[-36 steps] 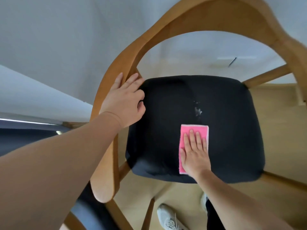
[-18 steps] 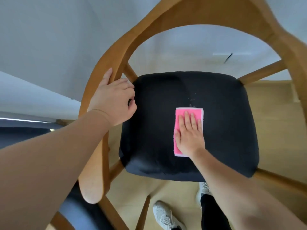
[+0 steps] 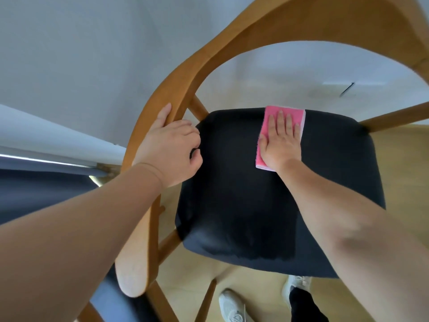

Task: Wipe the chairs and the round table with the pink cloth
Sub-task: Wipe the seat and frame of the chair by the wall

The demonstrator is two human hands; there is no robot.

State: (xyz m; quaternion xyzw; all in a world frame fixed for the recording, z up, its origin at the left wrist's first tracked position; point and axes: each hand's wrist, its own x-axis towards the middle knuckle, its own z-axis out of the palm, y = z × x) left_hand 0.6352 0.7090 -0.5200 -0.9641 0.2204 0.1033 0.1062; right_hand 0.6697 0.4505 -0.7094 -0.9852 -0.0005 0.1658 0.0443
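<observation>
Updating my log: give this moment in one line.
right hand: presses pink cloth | where: seat far edge | left hand: grips armrest

Bright, even, diffuse light, with no hard shadows. Heavy fisheye: chair frame [image 3: 185,73] bowed into an arc and wall lines bent toward the edges. Left forearm [image 3: 69,228] loomed huge and slightly soft in the lower left corner. Black seat cushion [image 3: 243,205] was crushed dark, with little texture and a faint sheen by its near edge. Thin strip [image 3: 34,159] at the left edge glared white. Far wall was washed out, low contrast. Pink cloth [image 3: 270,112] and right hand [image 3: 282,142] were sharp, no motion blur.
</observation>
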